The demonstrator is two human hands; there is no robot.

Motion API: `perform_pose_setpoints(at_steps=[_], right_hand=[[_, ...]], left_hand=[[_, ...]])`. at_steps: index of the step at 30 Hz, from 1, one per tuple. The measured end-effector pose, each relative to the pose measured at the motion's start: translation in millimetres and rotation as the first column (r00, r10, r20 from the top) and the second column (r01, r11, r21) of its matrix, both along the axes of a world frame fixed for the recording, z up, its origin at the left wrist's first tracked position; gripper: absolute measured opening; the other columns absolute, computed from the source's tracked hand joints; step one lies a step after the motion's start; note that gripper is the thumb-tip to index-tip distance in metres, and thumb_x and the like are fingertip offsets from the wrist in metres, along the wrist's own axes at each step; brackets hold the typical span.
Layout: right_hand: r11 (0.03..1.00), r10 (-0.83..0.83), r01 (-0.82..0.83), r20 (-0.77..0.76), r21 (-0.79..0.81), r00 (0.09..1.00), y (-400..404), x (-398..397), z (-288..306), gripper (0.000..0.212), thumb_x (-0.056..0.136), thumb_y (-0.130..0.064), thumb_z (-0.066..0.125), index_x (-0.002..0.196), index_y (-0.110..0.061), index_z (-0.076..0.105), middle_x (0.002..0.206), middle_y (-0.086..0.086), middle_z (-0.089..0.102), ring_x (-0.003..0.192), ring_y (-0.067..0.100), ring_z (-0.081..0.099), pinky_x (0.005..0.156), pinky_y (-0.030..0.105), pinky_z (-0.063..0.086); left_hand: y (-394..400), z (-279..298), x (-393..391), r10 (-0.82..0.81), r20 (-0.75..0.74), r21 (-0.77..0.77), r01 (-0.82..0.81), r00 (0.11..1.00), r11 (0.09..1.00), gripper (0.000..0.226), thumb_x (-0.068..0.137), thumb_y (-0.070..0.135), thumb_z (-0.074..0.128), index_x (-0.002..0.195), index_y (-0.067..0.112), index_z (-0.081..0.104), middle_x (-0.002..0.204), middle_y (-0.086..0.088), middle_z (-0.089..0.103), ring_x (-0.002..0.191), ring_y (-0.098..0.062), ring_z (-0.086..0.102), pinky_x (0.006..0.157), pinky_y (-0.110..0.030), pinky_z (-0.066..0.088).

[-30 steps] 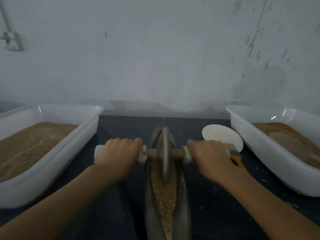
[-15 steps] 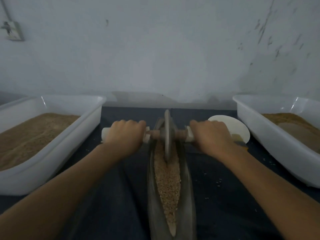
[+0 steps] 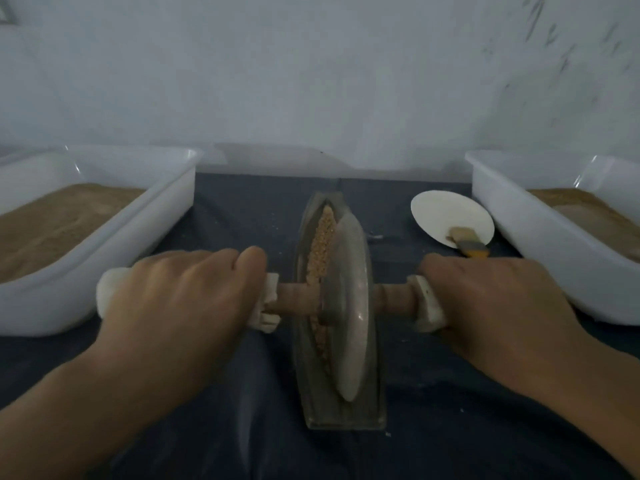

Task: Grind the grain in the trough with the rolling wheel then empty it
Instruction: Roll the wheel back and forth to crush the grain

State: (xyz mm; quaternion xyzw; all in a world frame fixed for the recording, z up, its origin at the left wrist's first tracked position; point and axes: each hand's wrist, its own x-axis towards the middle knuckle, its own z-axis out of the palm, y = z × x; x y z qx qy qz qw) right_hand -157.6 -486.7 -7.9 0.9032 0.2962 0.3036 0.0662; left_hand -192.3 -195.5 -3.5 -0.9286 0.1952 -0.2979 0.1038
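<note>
A narrow boat-shaped metal trough [image 3: 375,393] lies lengthwise on the dark cloth in the middle of the view. Brown grain [image 3: 323,233] fills its far half. The grey rolling wheel [image 3: 349,306] stands upright in the trough's near half on a wooden axle [image 3: 294,299] with white-wrapped handles. My left hand [image 3: 180,299] grips the left handle, my right hand [image 3: 495,306] grips the right one. The grain under the wheel is hidden.
A white tub [image 3: 114,251] with brown meal stands at the left, a second white tub [image 3: 540,244] with meal at the right. A white round plate [image 3: 446,213] with a small brush [image 3: 467,242] on it lies beside the right tub. A wall closes off the back.
The wheel has rolled from the trough's far end towards me into the near half. Both hands came back with it, and grain at the far end is now uncovered.
</note>
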Motion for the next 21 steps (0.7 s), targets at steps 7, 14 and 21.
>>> perform_pose_setpoints(at_steps=[7,14,21], right_hand=[[0.985,-0.168,0.168,0.021,-0.027,0.986,21.7,77.5,-16.2,0.046,0.059,-0.021,0.082,0.071,-0.019,0.038,0.054,0.005,0.054,0.041,0.024,0.031,0.048,0.022,0.005],[0.953,-0.299,0.302,-0.112,0.007,0.948,36.7,131.3,-9.7,0.023,0.084,-0.03,0.063,0.091,-0.017,0.045,0.087,0.013,0.064,0.073,0.034,0.056,0.056,0.034,0.028],[0.999,-0.045,0.045,-0.052,0.006,0.998,-0.8,16.8,-9.4,0.033,0.06,-0.036,0.062,0.068,-0.023,0.033,0.051,-0.012,0.019,0.04,0.009,0.01,0.047,0.017,0.007]], left_hand=[[-3.9,-27.0,92.7,0.204,-0.078,-0.02,-0.206,0.976,0.978,0.031,0.081,0.029,0.064,0.08,0.023,0.034,0.078,0.001,0.063,0.066,-0.03,0.062,0.055,-0.032,0.029],[-11.6,-8.1,145.4,0.21,-0.072,-0.021,-0.212,0.975,0.977,0.021,0.084,0.027,0.062,0.088,0.019,0.044,0.091,-0.008,0.065,0.08,-0.035,0.062,0.06,-0.035,0.032],[-4.1,-3.1,17.9,0.012,0.084,0.024,-0.014,0.996,1.0,0.042,0.055,0.015,0.084,0.069,0.016,0.044,0.054,-0.002,0.048,0.041,-0.028,0.049,0.046,-0.024,0.019]])
